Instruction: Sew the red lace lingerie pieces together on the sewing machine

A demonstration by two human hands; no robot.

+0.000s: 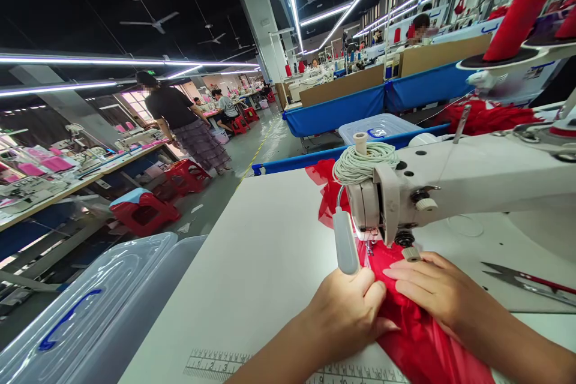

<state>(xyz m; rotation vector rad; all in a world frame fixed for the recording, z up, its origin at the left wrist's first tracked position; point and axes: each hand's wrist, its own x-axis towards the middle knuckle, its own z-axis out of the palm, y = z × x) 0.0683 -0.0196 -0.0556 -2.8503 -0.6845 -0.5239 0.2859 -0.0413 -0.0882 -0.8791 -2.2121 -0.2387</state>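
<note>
Sheer red fabric (411, 327) runs from the lower right, under the presser foot of a white sewing machine (477, 177), and bunches up behind it. My left hand (348, 306) is closed on the fabric's left side, its fingers curled in front of the needle. Flat on the cloth, with fingers stretched out, lies my right hand (436, 288), just below the machine's tension knobs. A small grey lamp (345, 243) hangs beside the needle and lights the cloth. Pale green cord (366, 162) is coiled on top of the machine head.
Scissors (531, 282) lie on the table right of my right hand. A printed ruler (207, 365) runs along the table's near edge. Lidded plastic bins (90, 306) stand at the left. Red stools (144, 213) and a walking person (180, 114) are in the aisle; red thread cones (517, 21) stand upper right.
</note>
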